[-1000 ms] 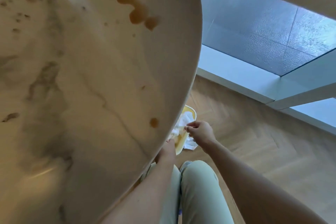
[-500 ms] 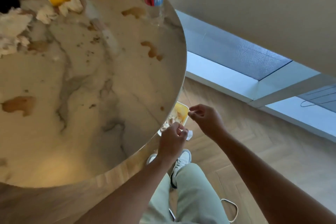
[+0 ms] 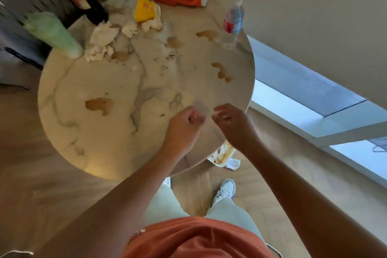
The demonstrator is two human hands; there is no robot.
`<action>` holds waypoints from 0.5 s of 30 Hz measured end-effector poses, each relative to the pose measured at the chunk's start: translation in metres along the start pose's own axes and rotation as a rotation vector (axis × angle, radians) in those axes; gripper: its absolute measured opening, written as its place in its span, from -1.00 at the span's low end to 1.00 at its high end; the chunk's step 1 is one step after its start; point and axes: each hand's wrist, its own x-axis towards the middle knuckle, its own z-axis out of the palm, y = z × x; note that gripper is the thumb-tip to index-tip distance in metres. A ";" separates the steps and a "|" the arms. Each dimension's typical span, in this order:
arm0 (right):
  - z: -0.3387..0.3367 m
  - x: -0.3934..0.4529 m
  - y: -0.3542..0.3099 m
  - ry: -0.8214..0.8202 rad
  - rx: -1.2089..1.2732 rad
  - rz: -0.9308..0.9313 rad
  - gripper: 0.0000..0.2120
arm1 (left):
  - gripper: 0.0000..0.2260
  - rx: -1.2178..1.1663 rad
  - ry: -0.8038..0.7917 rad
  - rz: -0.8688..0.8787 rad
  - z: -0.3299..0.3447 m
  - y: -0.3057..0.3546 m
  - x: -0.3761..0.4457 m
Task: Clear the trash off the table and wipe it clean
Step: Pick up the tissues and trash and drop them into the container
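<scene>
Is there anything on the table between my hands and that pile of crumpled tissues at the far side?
Nothing visible stands in the way. Between the left hand, the right hand and the crumpled tissues the table shows only flat brown spills and crumbs. The green bottle stands left of the pile.

- Left hand [image 3: 184,128]: arm stretched forward, fingers curled inward, nothing visibly held.
- Right hand [image 3: 232,125]: just beside it, apart, fingers loosely curled, thumb and forefinger near each other, empty.
</scene>
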 end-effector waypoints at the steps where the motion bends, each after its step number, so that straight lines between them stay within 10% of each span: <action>1: 0.008 0.004 -0.009 0.000 -0.003 -0.001 -0.83 | -0.79 0.017 0.009 -0.004 -0.014 -0.004 0.009; 11: 0.108 0.051 -0.104 -0.013 -0.042 0.108 -0.84 | -0.92 0.472 0.126 -0.066 -0.222 -0.051 0.173; 15: 0.126 0.061 -0.121 0.068 -0.017 0.145 -0.87 | -0.63 0.659 0.232 -0.141 -0.283 -0.078 0.246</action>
